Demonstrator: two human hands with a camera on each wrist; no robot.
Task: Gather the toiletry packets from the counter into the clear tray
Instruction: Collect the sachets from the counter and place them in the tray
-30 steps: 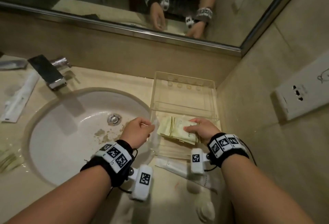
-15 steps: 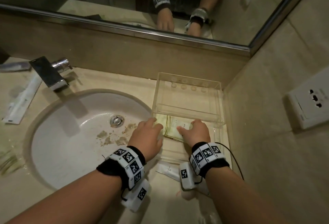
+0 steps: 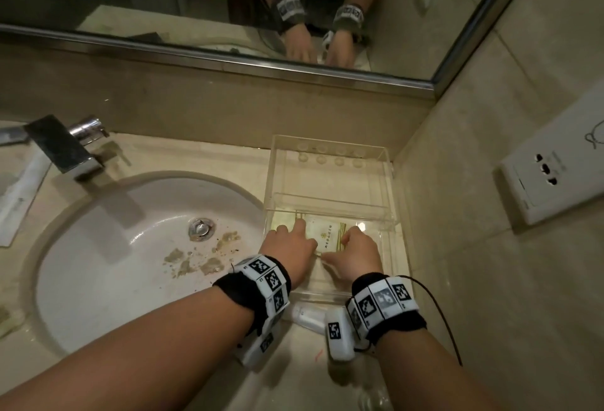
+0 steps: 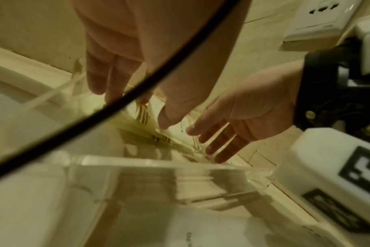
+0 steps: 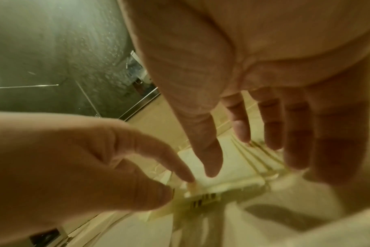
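Note:
The clear tray (image 3: 330, 149) stands on the counter right of the sink, split by a low divider. A stack of cream packets with gold stripes (image 3: 325, 235) lies flat in its near compartment. My left hand (image 3: 294, 237) rests its straight fingers on the stack's left edge. My right hand (image 3: 353, 244) lies with straight fingers on the right edge. In the left wrist view my left hand (image 4: 116, 80) points down at the packets (image 4: 145, 115). In the right wrist view my right hand (image 5: 243, 127) hovers spread over the packets (image 5: 211, 183). The hands hide part of the stack.
A white tube (image 3: 307, 316) lies on the counter just in front of the tray. A long white packet (image 3: 19, 195) lies at the far left beside the faucet (image 3: 65, 149). The sink (image 3: 130, 247) fills the middle. A wall socket (image 3: 555, 165) is on the right.
Both hands moved forward and down with the packet stack, from above the tray's front edge into its near compartment. Their fingers went from curled to straight.

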